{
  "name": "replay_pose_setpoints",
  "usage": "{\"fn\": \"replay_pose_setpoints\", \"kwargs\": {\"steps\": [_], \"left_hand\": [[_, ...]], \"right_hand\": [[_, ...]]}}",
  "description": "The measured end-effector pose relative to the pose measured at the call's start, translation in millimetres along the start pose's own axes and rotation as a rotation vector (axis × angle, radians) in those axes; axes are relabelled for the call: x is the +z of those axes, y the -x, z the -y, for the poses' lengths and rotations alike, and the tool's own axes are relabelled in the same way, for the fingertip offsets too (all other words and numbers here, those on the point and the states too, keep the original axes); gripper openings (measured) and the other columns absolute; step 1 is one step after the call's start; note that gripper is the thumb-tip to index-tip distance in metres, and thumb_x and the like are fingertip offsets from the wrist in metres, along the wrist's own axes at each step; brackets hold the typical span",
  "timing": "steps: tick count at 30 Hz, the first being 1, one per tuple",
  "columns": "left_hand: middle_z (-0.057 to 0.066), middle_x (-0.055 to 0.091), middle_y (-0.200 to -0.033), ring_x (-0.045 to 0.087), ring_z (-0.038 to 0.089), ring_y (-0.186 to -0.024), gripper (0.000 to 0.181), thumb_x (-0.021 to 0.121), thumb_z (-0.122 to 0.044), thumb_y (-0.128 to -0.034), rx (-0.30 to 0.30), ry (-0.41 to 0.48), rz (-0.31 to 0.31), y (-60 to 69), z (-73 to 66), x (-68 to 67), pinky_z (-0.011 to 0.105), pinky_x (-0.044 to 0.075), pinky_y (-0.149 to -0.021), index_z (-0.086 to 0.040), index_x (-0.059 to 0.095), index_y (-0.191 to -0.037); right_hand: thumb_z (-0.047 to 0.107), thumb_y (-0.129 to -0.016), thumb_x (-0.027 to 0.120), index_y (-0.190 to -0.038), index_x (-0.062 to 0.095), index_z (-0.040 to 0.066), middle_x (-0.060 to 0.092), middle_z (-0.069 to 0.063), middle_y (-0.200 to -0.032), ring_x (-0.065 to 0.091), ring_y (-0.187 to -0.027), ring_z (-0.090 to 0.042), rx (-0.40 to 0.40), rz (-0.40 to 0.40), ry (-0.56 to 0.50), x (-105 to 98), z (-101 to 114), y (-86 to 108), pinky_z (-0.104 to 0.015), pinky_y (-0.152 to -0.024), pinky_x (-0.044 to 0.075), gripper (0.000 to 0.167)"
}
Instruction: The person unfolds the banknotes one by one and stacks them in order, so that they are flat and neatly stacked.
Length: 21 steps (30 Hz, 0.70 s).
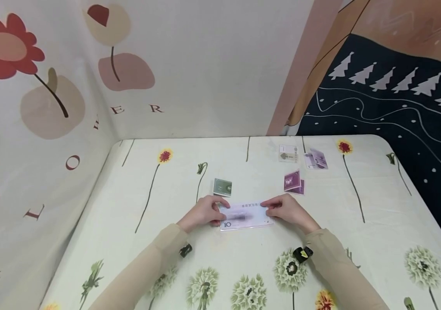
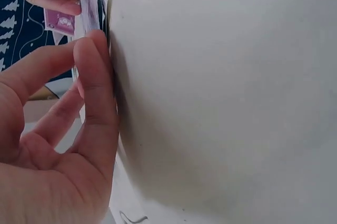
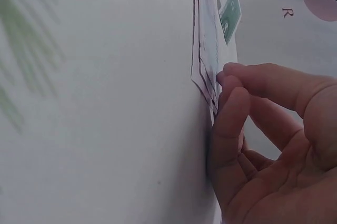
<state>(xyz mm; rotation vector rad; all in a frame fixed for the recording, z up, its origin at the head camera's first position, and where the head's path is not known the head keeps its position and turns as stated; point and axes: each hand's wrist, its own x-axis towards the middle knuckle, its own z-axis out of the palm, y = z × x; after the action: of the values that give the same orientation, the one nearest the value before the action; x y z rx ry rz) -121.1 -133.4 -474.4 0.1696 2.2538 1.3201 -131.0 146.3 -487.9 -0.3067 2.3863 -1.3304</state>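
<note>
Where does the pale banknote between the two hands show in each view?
Head: the pale banknote lies below centre, slightly right.
Left wrist: upper left, a narrow strip.
Right wrist: top, right of centre, nearly edge-on.
Shared landmark: the right hand, visible in all three views.

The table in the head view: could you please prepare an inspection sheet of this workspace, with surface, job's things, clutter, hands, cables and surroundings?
Surface: white table printed with flowers.
Job's things: layered notes between the hands; green note beyond the left hand; purple notes beyond the right; farther back, a beige note and lilac notes.
Clutter: nothing seen.
Left hand: grips the left end of the layered notes.
Right hand: grips their right end.
Cables: nothing seen.
Surroundings: pale backdrop with flowers and letters; dark backdrop with white trees at the right.
</note>
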Motion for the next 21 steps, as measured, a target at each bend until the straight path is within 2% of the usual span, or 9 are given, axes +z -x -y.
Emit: {"fn": "replay_pose_setpoints", "kwargs": {"steps": [6, 10, 16, 21], "left_hand": [[0.007, 0.058, -0.061, 0.056, 0.014, -0.048, 0.03, 0.07, 0.001, -0.0836, 0.025, 0.023, 0.054, 3.2, 6.3, -4.9, 0.024, 0.049, -0.05, -0.001, 0.066, -0.114], [0.006, 0.058, -0.063, 0.055, 0.013, -0.049, 0.029, 0.068, 0.0, -0.0854, 0.037, 0.023, 0.058, 6.0, 6.1, -5.5, 0.024, 0.049, -0.051, -0.001, 0.066, -0.115], [0.01, 0.059, -0.068, 0.059, 0.019, -0.055, 0.018, 0.06, -0.002, -0.0911, 0.061, 0.037, -0.006, 7.2, 0.7, -6.4, 0.031, 0.053, -0.052, -0.001, 0.066, -0.108], [0.01, 0.059, -0.073, 0.061, 0.023, -0.061, 0.018, 0.057, -0.003, -0.0926, 0.069, 0.028, -0.051, 6.2, -7.0, -9.0, 0.033, 0.052, -0.057, -0.002, 0.067, -0.108]], "right_hand": [[0.002, -0.082, 0.071, -0.105, 0.071, -0.005, 0.065, -0.002, -0.08, 0.056, -0.073, -0.013, 0.0, 0.007, -0.004, -0.5, 1.8, 0.1, -0.027, -0.067, 0.049, 0.024], [0.003, -0.084, 0.069, -0.103, 0.071, -0.005, 0.066, -0.003, -0.082, 0.057, -0.073, -0.014, -0.016, -0.009, -0.002, 0.2, 3.3, 0.0, -0.028, -0.067, 0.049, 0.021], [0.001, -0.085, 0.067, -0.099, 0.072, -0.002, 0.067, -0.005, -0.084, 0.056, -0.074, -0.016, -0.02, -0.101, -0.016, 2.0, 5.8, -0.2, -0.026, -0.063, 0.048, 0.015], [0.001, -0.087, 0.065, -0.101, 0.071, -0.002, 0.067, -0.008, -0.09, 0.055, -0.073, -0.017, -0.04, -0.112, -0.038, -1.0, 6.3, 0.0, -0.025, -0.058, 0.048, 0.015]]}}
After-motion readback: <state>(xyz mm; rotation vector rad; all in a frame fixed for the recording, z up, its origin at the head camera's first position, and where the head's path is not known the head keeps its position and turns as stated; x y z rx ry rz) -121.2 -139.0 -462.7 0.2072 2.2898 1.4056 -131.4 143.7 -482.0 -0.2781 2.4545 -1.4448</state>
